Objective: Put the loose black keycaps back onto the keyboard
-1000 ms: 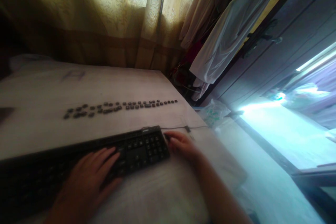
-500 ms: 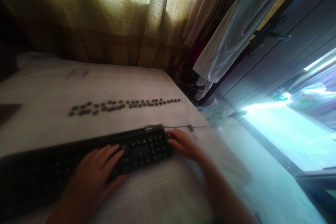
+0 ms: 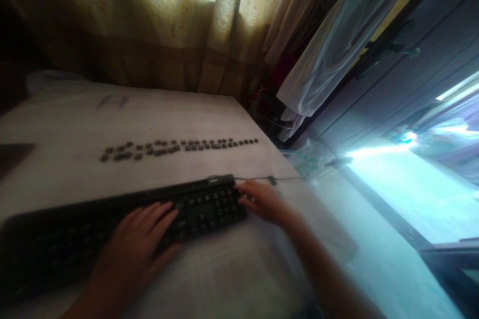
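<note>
Long black plastic keyboard [image 3: 200, 217] on pale-topped desk [image 3: 179, 117], loose small dark keycaps [image 3: 216, 146] in rows beyond. Little changed over the last half second; work apparently stays at the number-pad end. Left hand [image 3: 136, 241]: loosely spread over keys, thumb apart. Right hand [image 3: 265, 202]: fingers [image 3: 247, 188] narrow at keyboard's right edge; cannot tell whether anything's pinched.

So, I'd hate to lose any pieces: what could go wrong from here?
The rightmost small black pieces lie near the edge of the table, so a bump might send them off. The cable passes just beyond the right hand; snagging it could perhaps tug the keyboard.
</note>
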### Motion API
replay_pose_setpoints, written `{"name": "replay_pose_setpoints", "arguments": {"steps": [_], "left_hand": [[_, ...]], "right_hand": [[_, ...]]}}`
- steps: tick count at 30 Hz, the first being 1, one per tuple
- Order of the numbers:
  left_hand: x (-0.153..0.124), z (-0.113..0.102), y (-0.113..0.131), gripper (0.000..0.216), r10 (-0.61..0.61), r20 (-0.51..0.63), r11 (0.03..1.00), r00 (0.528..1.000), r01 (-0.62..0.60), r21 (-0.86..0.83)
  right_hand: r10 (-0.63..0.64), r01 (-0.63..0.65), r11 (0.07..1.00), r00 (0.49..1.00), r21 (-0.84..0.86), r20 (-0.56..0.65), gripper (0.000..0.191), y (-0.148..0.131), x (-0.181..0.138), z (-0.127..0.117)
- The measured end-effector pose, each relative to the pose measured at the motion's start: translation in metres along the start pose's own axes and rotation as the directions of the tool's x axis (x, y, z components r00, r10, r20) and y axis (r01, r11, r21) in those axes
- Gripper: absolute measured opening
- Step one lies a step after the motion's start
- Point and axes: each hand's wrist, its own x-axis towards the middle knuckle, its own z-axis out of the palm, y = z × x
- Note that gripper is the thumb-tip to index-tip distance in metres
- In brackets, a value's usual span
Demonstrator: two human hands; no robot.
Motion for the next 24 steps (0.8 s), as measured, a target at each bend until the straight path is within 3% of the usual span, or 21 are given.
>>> {"name": "replay_pose_setpoints", "arguments": {"steps": [15,24], "left_hand": [[0.003,-0.005,0.002,0.058,0.014,-0.005,1.000,1.000,-0.014,0.006],[0.002,0.000,0.001,0.057,-0.003,-0.005,1.000,1.000,0.003,-0.023]], "right_hand": [[-0.020,0.026,0.995,0.997,-0.091,0.070,0.034,-0.009,0.006,-0.011],[-0.021,0.022,0.999,0.999,-0.029,0.033,0.033,-0.005,0.003,-0.005]]}}
